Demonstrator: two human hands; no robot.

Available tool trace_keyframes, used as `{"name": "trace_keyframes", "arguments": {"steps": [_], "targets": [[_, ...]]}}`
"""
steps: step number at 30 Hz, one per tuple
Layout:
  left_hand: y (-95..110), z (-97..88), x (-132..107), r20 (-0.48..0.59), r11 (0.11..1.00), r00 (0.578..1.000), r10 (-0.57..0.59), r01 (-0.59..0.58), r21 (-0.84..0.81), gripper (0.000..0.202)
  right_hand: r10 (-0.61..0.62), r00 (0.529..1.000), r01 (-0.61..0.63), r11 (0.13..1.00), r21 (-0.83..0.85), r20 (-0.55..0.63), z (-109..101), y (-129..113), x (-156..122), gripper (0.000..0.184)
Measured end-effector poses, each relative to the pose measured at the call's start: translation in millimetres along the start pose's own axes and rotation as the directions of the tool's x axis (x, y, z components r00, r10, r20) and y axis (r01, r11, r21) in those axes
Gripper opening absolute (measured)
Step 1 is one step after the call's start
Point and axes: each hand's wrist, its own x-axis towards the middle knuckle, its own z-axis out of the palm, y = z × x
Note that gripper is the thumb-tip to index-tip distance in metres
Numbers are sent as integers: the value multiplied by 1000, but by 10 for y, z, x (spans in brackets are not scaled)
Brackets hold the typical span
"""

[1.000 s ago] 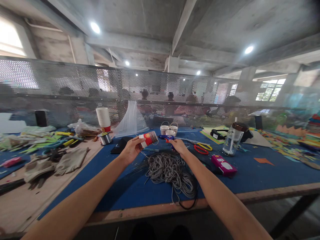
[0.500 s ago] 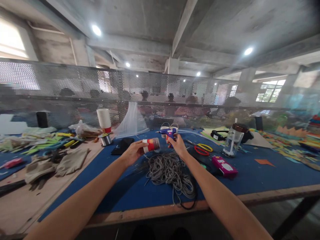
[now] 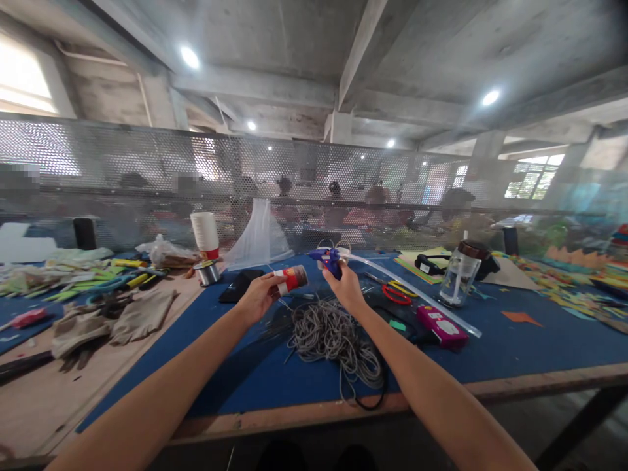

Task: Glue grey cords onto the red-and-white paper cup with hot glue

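My left hand point(image 3: 261, 296) is closed round a red and white paper cup point(image 3: 293, 279), tipped on its side. Grey cord looks wound round the cup's right end. My right hand point(image 3: 347, 288) grips a blue glue gun point(image 3: 330, 260), its nozzle pointing left above the cup. From the gun's back a long clear glue stick point(image 3: 417, 288) slopes down to the right. Below both hands a loose heap of grey cord point(image 3: 328, 333) lies on the blue table mat point(image 3: 235, 386).
Left of the mat are a stack of paper cups point(image 3: 204, 232), a wire spool point(image 3: 208, 273), a black phone point(image 3: 239, 286) and work gloves point(image 3: 142, 317). To the right are scissors point(image 3: 398, 292), a magenta box point(image 3: 441, 325) and a glass jar point(image 3: 458, 278). A perforated screen point(image 3: 304, 170) stands behind.
The glue gun has turned and shifted slightly left, so its long glue stick now shows stretching right. The cup has moved a little left and tilted.
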Motion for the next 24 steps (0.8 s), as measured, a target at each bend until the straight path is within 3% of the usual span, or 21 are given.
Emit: {"name": "trace_keyframes", "arguments": {"steps": [8, 17, 24], "targets": [[4, -8, -1, -4, 1000, 1000, 14, -14, 13, 24, -47, 999, 46, 997, 59, 22, -5, -36, -7, 34], [49, 28, -45, 12, 999, 999, 33, -33, 9, 26, 1, 999, -5, 996, 86, 43, -5, -42, -7, 36], [52, 21, -43, -22, 1000, 999, 28, -28, -5, 24, -38, 997, 29, 989, 142, 63, 2, -82, -27, 26]]}}
